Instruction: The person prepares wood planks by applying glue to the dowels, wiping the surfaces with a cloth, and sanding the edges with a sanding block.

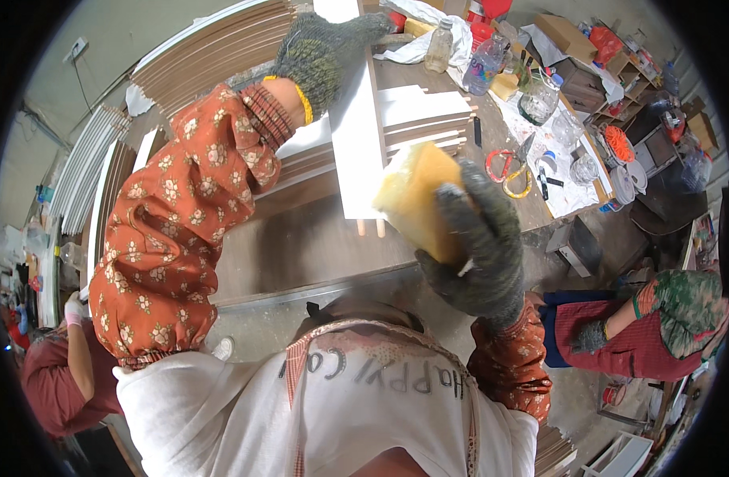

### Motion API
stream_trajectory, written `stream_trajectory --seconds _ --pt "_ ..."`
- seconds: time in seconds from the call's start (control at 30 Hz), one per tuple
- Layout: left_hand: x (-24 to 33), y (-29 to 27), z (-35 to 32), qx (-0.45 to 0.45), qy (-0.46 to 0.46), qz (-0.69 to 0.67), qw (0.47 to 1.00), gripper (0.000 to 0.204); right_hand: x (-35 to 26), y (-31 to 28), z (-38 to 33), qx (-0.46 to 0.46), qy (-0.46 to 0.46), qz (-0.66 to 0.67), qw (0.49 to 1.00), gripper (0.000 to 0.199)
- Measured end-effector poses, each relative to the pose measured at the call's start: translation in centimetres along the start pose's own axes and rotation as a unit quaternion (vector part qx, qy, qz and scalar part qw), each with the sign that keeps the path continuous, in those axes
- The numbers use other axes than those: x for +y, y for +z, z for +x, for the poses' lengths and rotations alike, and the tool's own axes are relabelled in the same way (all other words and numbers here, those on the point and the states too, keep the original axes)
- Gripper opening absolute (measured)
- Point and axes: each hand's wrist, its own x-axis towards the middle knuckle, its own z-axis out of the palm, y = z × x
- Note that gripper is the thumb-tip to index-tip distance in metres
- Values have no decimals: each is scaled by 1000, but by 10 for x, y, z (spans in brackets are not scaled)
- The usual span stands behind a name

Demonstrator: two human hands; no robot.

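A block of yellow sponge (422, 195) is gripped in my right hand (488, 246), which wears a dark grey-green knitted glove. The sponge is tilted, beside the near right corner of a long white board (360, 151). My left hand (321, 60), in a matching glove with a yellow cuff, lies across the far part of that board. Its fingers stretch out to the right past the board's edge, a little blurred. Two thin light-brown ends stick out from under the board's near end. More white strips (424, 107) are stacked beneath and beside it.
Red- and yellow-handled scissors (509, 171), clear bottles (484, 63) and a jar cover the table's right side. Stacked boards (205, 56) stand far left. One person (635, 334) is at my right, another (62, 374) at my left. The table's near edge (325, 282) runs before me.
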Motion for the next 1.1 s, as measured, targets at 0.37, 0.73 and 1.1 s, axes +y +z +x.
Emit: stream_trajectory --seconds 0.37,0.73,1.1 --pt "17 3 7 -49 -66 39 996 36 18 1 11 -25 -66 -40 997 62" --pt "31 -5 27 -155 -281 -140 937 28 40 8 28 -55 -172 1 983 53" --pt "27 5 12 -87 -225 -161 957 26 50 19 34 -65 -162 -49 983 42"
